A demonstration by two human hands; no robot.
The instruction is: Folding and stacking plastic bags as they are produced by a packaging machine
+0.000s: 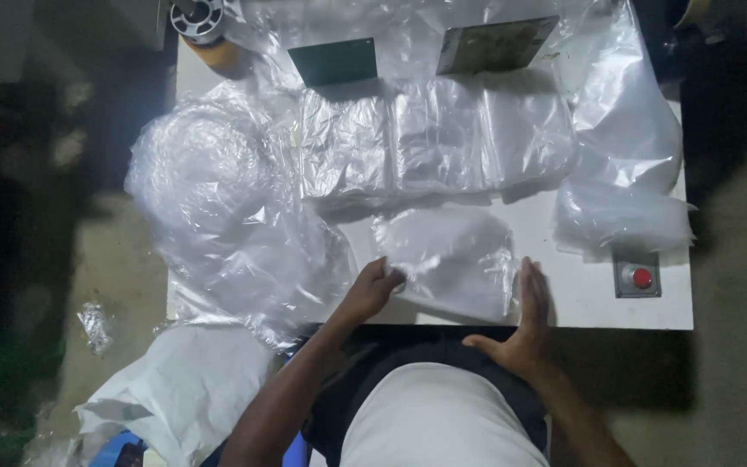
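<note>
Fingers of left hand (373, 290) pinched on clear plastic bag (451, 259) — right hand (529, 324) flat, open, beside it on white table (581, 303).

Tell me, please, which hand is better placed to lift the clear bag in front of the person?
Left, probably: the left hand already pinches the bag at its edge, while the right hand lies flat beside it.

red button (641, 278), perhaps tape roll (198, 17)

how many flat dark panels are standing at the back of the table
2. The green panel is at the back, left of centre; the brownish panel is to its right, partly under clear plastic sheeting. More may be hidden beneath the plastic.
</note>
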